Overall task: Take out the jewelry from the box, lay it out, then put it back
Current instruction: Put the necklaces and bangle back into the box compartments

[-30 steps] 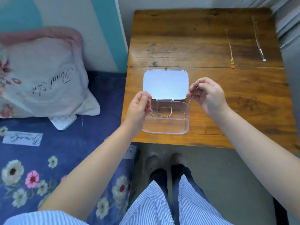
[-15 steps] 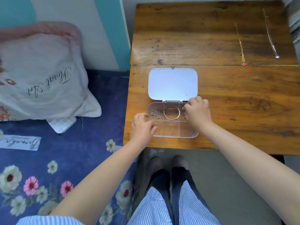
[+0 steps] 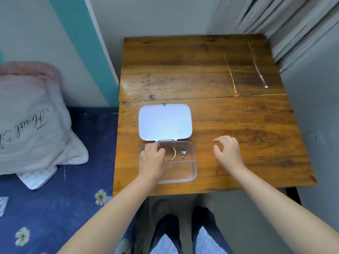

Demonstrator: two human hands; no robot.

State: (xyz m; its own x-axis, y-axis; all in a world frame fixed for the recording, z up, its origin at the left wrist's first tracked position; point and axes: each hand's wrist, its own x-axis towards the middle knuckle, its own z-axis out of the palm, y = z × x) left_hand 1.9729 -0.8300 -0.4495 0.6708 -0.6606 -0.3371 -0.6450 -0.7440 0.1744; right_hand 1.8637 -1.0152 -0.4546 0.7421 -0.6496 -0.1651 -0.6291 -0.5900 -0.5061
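Near the lower middle of the frame, on the wooden counter [image 3: 211, 125], the clear jewelry box [image 3: 185, 171] is lying open with its white lid [image 3: 165, 121] folded back flat behind it. The person's left hand [image 3: 152, 158] is reaching into the upper left compartments, fingers curled down beside the gold bangle [image 3: 172, 153]; whether it is actually gripping anything I cannot tell, since the fingertips are hidden. The right hand [image 3: 227, 151] is hovering over bare wood just right of the box, fingers loosely spread and holding nothing. A tangled silver chain [image 3: 182, 152] is sitting in the upper right compartment, while the two lower compartments look bare.

Up in the upper right of the frame, two necklaces are lying stretched out side by side: a gold necklace with a red pendant [image 3: 233, 77] and a thinner necklace with a pale pendant [image 3: 257, 65]. Judging from that, the job seems to be partway through, with some pieces laid out and others in the box. Which direction things are going I cannot say from this alone.
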